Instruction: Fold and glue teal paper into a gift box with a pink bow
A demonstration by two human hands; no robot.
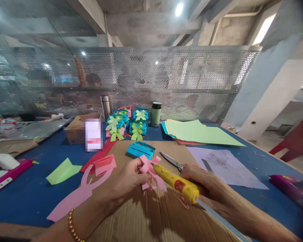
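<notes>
My left hand (131, 178) pinches a pink paper bow (151, 169) between thumb and fingers above the cardboard. A yellow hot glue gun (175, 183) is gripped in my right hand (204, 181), its nozzle at the middle of the bow; whether it touches, I cannot tell. A clear glue stick (217, 218) juts from the gun's back end. Just beyond the bow lies a small blue paper bag (140, 150). Scissors (173, 161) rest with blades partly apart beside my right hand. Pink cut paper (73, 201) and a folded pink piece (104, 165) lie left of my left hand.
Several finished paper bags with green bows (137, 131) stand at the back, between a steel flask (105, 107) and a green tumbler (156, 114). Coloured sheets (204, 132) lie back right. A cardboard box (74, 129) stands left. A perforated metal screen (141, 74) rises behind.
</notes>
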